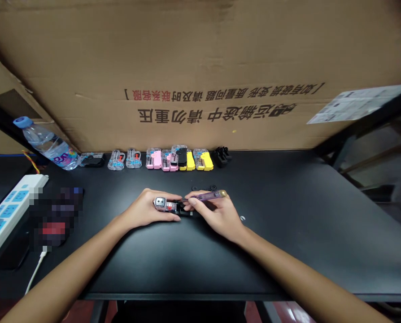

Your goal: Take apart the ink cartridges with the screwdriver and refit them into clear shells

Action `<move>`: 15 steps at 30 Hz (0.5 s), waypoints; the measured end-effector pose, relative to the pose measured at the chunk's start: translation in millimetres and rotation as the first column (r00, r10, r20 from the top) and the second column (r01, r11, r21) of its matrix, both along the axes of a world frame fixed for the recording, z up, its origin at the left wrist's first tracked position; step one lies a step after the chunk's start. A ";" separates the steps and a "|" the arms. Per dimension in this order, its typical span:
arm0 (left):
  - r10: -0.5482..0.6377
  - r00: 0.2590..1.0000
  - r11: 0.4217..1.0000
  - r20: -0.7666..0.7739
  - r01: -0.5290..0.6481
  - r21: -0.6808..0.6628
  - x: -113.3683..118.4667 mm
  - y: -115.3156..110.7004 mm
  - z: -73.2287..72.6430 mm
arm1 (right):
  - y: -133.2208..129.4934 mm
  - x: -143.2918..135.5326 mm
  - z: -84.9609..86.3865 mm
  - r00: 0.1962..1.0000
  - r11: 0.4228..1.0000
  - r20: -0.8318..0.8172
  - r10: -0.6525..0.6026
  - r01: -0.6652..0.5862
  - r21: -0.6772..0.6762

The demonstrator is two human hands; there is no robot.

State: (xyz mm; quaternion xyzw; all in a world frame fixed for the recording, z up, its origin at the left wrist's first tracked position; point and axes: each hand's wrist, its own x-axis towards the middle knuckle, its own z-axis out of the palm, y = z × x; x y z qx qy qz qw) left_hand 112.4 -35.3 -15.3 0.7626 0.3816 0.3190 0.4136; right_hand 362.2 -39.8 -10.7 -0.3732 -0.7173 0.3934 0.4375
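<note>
Head view, with the hands as the clock's centre: a thin white cable (35, 269) lies at eight o'clock on the matte black table (288, 273). The left hand (143, 208) grips a small clear-and-black plastic device with a silvery square end (169, 206), thumb and fingers narrowed around its sides; the device lies between the two hands. The right hand (220, 215) pinches a slim screwdriver-like tool with a translucent purple handle (207, 196), slanting toward the device; whether its tip touches cannot be told. A small white piece (242, 218) lies at three o'clock, and a dark, pixelated slab (57, 220) at nine. Small black rings (213, 187) sit at one. Farther off, clear plastic cases with pink, yellow and black parts (156, 159) line up from ten to one, ending in black plastic pieces (222, 155). A clear bottle with a blue cap (49, 143) leans at ten, before a brown cardboard box (200, 49) with upside-down print.
</note>
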 end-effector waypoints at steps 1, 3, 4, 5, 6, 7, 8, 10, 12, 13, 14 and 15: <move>0.005 1.000 1.000 -0.004 -0.005 -0.003 0.0 0.0 0.2 | -0.3 -0.3 -0.2 1.000 0.999 -0.017 -0.005 0.004 -0.032; 0.018 1.000 1.000 -0.011 -0.018 -0.011 0.1 0.0 0.9 | -0.8 -0.9 0.0 0.999 0.995 -0.054 -0.010 0.005 -0.097; 0.024 1.000 1.000 -0.016 -0.024 -0.016 0.2 0.0 1.5 | -0.8 -1.2 0.1 0.997 0.992 -0.070 -0.012 0.003 -0.127; 0.030 0.999 0.999 -0.021 -0.030 -0.022 0.4 0.0 2.1 | -0.7 -1.5 0.2 0.996 0.988 -0.085 -0.014 0.001 -0.157; 0.034 0.999 0.999 -0.026 -0.035 -0.028 0.6 0.0 2.6 | -0.4 -1.8 0.3 0.995 0.983 -0.102 -0.019 0.000 -0.184; 0.037 0.999 0.999 -0.030 -0.038 -0.033 0.9 0.1 3.1 | 0.0 -1.9 0.3 0.993 0.978 -0.118 -0.026 0.001 -0.208; 0.039 0.999 0.999 -0.031 -0.040 -0.033 1.1 0.4 3.2 | 0.7 -1.8 0.4 0.991 0.974 -0.132 -0.035 0.003 -0.228; 0.038 0.999 0.999 -0.023 -0.038 -0.019 1.4 1.2 2.6 | 2.3 -0.8 0.9 0.986 0.967 -0.153 -0.063 0.022 -0.255; 0.031 0.999 0.999 -0.014 -0.031 0.009 1.4 2.3 1.2 | 4.3 1.4 2.5 0.983 0.963 -0.156 -0.101 0.057 -0.261; 0.026 1.000 0.999 -0.014 -0.026 0.025 1.3 2.8 0.7 | 5.3 2.9 3.6 0.981 0.963 -0.154 -0.121 0.078 -0.256; 0.020 1.000 0.999 -0.018 -0.019 0.043 1.0 3.2 0.6 | 6.4 4.4 4.8 0.979 0.964 -0.151 -0.139 0.099 -0.247; 0.013 1.000 0.998 -0.023 -0.012 0.065 0.7 3.4 0.9 | 7.5 5.8 6.1 0.977 0.966 -0.146 -0.154 0.117 -0.232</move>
